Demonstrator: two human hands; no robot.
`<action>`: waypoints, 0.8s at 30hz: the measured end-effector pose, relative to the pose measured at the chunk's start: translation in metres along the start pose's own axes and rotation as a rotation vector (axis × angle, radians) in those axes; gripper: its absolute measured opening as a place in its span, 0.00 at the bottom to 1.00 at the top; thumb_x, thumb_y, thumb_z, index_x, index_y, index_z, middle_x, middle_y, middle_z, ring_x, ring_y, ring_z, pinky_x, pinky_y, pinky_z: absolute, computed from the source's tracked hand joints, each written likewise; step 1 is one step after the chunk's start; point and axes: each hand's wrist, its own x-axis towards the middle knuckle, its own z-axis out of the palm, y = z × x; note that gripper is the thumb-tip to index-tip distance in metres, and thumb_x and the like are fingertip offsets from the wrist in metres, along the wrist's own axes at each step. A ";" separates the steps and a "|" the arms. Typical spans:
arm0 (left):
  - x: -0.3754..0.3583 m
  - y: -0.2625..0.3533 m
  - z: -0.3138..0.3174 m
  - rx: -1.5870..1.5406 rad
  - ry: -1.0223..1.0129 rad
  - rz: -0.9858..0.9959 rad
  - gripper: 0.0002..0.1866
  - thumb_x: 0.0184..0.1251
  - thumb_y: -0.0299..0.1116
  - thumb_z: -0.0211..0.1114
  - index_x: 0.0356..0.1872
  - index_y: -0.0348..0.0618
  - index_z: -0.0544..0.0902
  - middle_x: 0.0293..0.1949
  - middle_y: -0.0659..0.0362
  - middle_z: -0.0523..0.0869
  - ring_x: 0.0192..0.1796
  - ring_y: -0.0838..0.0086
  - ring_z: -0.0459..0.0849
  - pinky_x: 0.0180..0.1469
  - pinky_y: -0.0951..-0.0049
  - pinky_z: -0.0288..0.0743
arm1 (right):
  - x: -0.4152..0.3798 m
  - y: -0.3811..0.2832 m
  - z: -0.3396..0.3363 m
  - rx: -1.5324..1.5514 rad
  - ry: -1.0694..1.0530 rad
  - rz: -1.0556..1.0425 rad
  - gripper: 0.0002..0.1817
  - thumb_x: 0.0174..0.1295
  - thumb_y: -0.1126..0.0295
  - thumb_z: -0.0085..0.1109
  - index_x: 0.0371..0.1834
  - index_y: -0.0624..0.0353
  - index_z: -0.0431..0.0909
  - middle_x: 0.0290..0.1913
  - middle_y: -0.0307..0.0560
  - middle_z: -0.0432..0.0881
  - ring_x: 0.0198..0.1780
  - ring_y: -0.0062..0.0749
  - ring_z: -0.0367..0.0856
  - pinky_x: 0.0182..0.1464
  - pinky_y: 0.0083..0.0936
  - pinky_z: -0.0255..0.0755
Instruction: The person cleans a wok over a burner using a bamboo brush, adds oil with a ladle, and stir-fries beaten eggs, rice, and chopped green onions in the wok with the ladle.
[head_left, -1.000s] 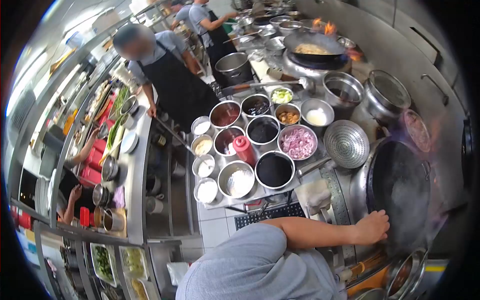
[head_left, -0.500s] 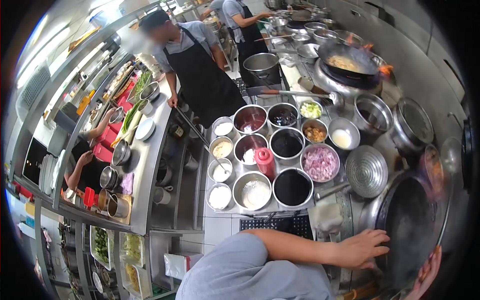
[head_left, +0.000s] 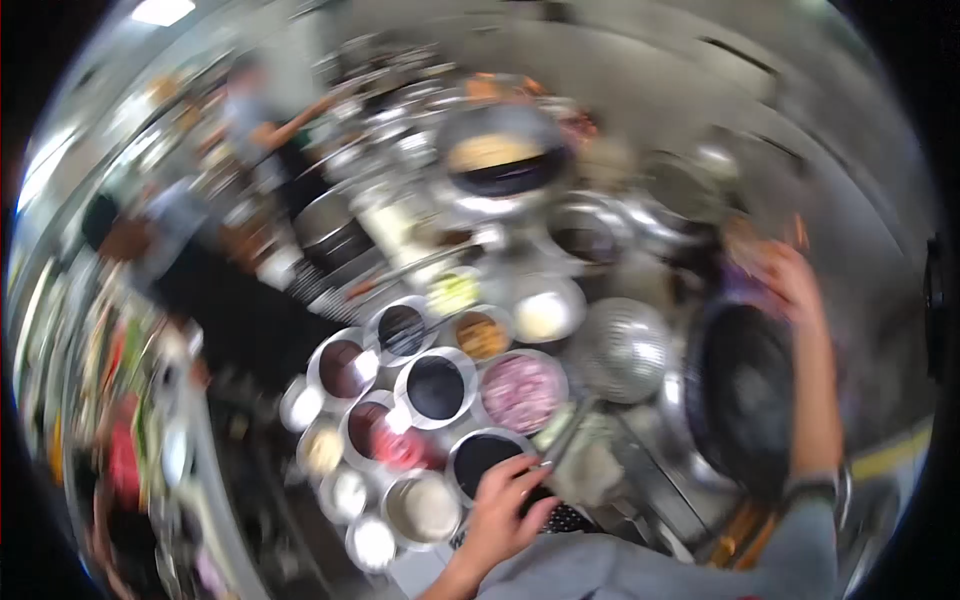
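My left hand (head_left: 508, 515) is over the near edge of a bowl of dark liquid (head_left: 485, 462), fingers apart, fingertips close to the handle end of a perforated strainer (head_left: 622, 350). Farther up on the right, my right hand (head_left: 790, 280) reaches to the far side of a dark wok (head_left: 750, 390). Its fingers are bent and smeared by motion, so any grip is unclear. Purple and orange blur shows beside those fingers. Near my left hand stand a bowl of white contents (head_left: 422, 508), a red bottle (head_left: 400, 445) and a bowl of sliced pink onions (head_left: 520, 392).
Another wok with food (head_left: 495, 155) sits at the back, flames behind it. Pots (head_left: 585, 238) line the wall side. A co-worker in a dark apron (head_left: 235, 300) stands at the left; another person (head_left: 265, 125) is farther back. A ladle (head_left: 490, 237) lies beyond the bowls.
The view has turned right, shifting the bowls and co-workers left. My left hand has gone from the wok to the bowls. My right hand has moved from the wok's near right side to its far side.
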 end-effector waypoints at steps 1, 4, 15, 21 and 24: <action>-0.001 -0.006 -0.001 -0.002 -0.001 -0.036 0.23 0.55 0.31 0.77 0.53 0.39 0.85 0.56 0.47 0.82 0.60 0.54 0.80 0.61 0.59 0.74 | 0.039 0.021 -0.023 -0.276 -0.080 -0.005 0.19 0.58 0.77 0.57 0.55 0.61 0.78 0.30 0.37 0.76 0.27 0.20 0.73 0.23 0.23 0.65; 0.009 0.002 -0.008 0.054 0.023 -0.093 0.21 0.54 0.27 0.73 0.51 0.37 0.84 0.53 0.45 0.83 0.57 0.52 0.81 0.61 0.58 0.73 | 0.046 0.019 0.018 -0.430 0.134 0.027 0.14 0.58 0.72 0.56 0.47 0.62 0.75 0.23 0.38 0.74 0.18 0.23 0.70 0.16 0.24 0.62; 0.015 -0.003 -0.020 0.135 0.035 -0.150 0.18 0.57 0.29 0.74 0.49 0.38 0.84 0.51 0.45 0.85 0.53 0.52 0.84 0.57 0.60 0.76 | 0.109 0.068 0.028 0.430 -0.133 0.388 0.09 0.58 0.75 0.57 0.22 0.54 0.70 0.19 0.33 0.69 0.17 0.13 0.69 0.15 0.14 0.53; 0.008 -0.013 -0.012 0.085 0.041 -0.103 0.18 0.57 0.28 0.74 0.49 0.39 0.85 0.50 0.47 0.86 0.52 0.53 0.85 0.55 0.61 0.78 | 0.089 0.019 0.007 1.266 -0.264 0.379 0.06 0.58 0.84 0.55 0.30 0.63 0.68 0.31 0.42 0.71 0.25 0.19 0.75 0.22 0.15 0.62; 0.003 -0.011 -0.005 0.069 0.031 -0.081 0.17 0.58 0.28 0.74 0.49 0.39 0.84 0.49 0.47 0.86 0.51 0.54 0.85 0.55 0.61 0.78 | 0.060 -0.001 -0.005 1.375 -0.310 0.399 0.06 0.60 0.84 0.54 0.32 0.65 0.67 0.32 0.43 0.71 0.26 0.20 0.76 0.23 0.17 0.64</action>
